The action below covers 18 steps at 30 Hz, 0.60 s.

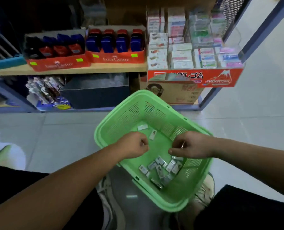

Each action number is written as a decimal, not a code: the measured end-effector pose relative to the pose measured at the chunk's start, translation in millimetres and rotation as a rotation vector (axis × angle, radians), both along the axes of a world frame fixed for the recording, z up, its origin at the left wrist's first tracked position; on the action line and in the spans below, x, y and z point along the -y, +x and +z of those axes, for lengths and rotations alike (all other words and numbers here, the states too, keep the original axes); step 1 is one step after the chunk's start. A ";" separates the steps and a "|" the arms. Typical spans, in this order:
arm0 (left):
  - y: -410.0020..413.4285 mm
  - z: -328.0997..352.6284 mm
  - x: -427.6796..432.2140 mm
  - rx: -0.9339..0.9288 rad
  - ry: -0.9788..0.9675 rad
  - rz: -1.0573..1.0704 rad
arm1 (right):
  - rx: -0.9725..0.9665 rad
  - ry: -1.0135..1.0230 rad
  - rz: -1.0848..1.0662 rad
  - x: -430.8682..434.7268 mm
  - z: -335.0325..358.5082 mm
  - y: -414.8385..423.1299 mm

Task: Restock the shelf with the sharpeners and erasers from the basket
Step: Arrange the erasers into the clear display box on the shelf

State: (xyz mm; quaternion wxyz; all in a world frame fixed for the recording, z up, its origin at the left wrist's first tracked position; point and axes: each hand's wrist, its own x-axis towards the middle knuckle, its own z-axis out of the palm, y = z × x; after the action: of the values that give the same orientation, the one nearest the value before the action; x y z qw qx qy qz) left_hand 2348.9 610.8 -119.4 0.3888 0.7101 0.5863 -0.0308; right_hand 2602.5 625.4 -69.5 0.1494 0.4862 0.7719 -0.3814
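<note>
— While both hands hang over the basket [104, 130] at 6 o'clock, what do we take each to hold?

— Left hand [134, 145]: a tight fist, knuckles up. Nothing shows in it, and we cannot tell whether anything is hidden inside. Right hand [191, 145]: fingers curled, and a pale glint between them suggests one pinched packet [182, 144], though blur leaves us unsure. The remaining packets [161, 168] lie heaped at the basket's 5 o'clock corner, with two strays [153, 134] near its 12 o'clock wall.

— What could go wrong from here?

— We judge three hazards. Small, slick packets may slip from a closed fist on the lift to the shelf [88, 68]. The basket sits tilted, so a knock from a forearm could tip it and spill the heap onto the floor. The eraser box [209, 75] at 1 o'clock is already stacked high and seems to jut past the shelf edge, so pressing more in could topple a stack.

— Which writing can we read?

— "FABER-CASTELL" on the two red trays [116, 59] at 11 to 12 o'clock, which hold blue and red pieces we take for sharpeners [108, 42]. "HARD ERASER" and Japanese characters stand on the eraser box. Packet print and the yellow-green tags [134, 55] are too blurred to read.
</note>
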 end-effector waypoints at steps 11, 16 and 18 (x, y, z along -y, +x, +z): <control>-24.0 -19.1 27.2 -0.249 -0.346 -0.135 | 0.443 -0.161 -0.022 31.6 -131.4 -50.4; -30.1 -32.3 29.1 -0.292 -0.577 -0.211 | 0.463 -0.179 0.026 24.9 -141.9 -62.9; -27.3 -45.5 24.8 -0.192 -0.635 -0.117 | 0.457 -0.158 0.015 23.1 -149.0 -71.7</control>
State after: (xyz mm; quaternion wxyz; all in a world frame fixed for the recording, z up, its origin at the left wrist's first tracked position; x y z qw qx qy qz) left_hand 2321.7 586.0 -164.9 0.5311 0.5798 0.5395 -0.3012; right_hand 2530.8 602.2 -218.5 0.3605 0.5408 0.6895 -0.3197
